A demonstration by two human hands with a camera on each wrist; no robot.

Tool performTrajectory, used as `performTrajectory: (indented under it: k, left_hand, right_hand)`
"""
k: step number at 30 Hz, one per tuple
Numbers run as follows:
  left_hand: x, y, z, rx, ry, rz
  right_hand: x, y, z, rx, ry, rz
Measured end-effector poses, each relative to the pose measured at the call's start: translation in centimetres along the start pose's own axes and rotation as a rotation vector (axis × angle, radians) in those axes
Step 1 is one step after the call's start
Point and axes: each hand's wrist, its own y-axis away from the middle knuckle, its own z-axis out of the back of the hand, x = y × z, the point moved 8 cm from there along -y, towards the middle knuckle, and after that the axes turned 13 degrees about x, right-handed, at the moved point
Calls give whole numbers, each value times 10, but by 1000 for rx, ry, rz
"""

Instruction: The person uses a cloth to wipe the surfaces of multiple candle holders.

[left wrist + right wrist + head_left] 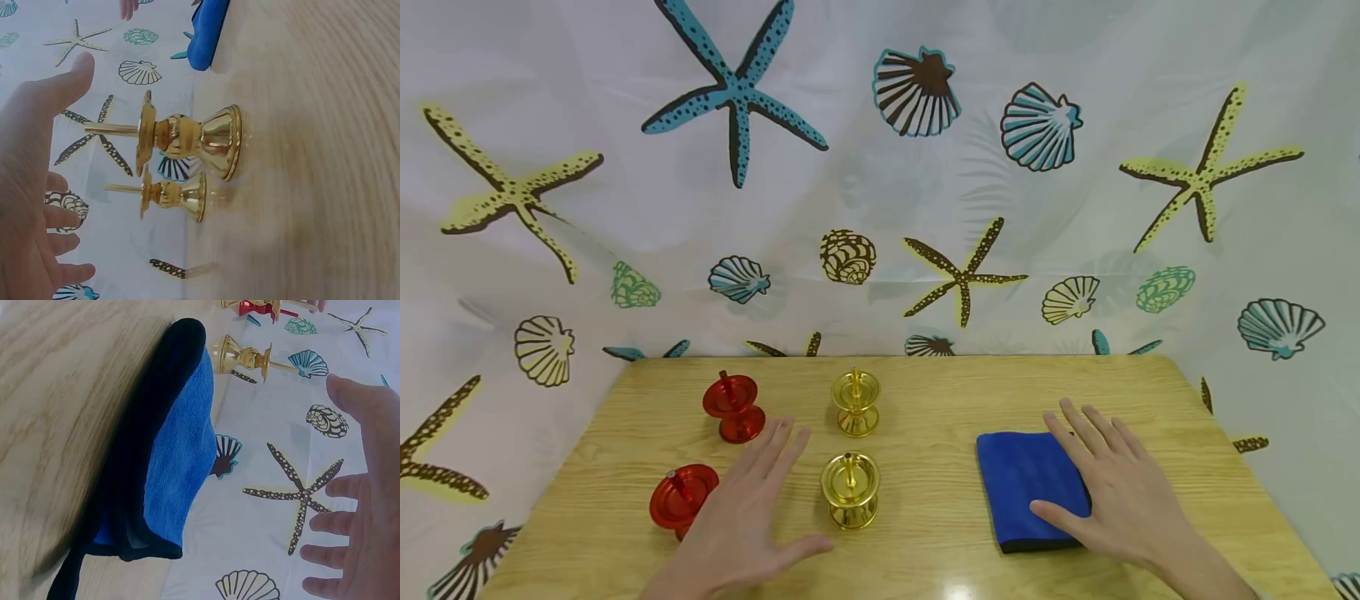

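Note:
My left hand (pixel 741 512) is held over the left part of the table with its fingers spread, holding nothing. It overlaps the edge of the front red candle holder (pixel 683 492) in the head view, hiding part of its base. Behind stands another red candle holder (pixel 741 408). Just right of the left hand are a front gold candle holder (pixel 850 492) and a back gold candle holder (pixel 856 404), both upright, each with a central spike. My right hand (pixel 1112 492), fingers spread, hovers over the right side of a folded blue cloth (pixel 1026 487) with black edging.
The pale wooden table (pixel 925 533) ends at the back against a white curtain (pixel 880 192) printed with starfish and shells. This curtain also hangs along the left and right sides. A black loop (pixel 65 575) sticks out from the cloth's corner in the right wrist view.

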Motion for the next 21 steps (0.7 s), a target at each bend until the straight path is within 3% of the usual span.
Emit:
performTrajectory:
  k: [5, 15, 21]
  left_hand:
    - [-2, -6, -9, 24, 96, 24]
    - [0, -17, -33, 151, 397, 138]
    - [3, -22, -43, 142, 471, 152]
  right_hand:
    - [3, -14, -8, 39, 12, 29]
    - [8, -42, -26, 110, -7, 99]
    - [9, -60, -44, 213, -76, 172]
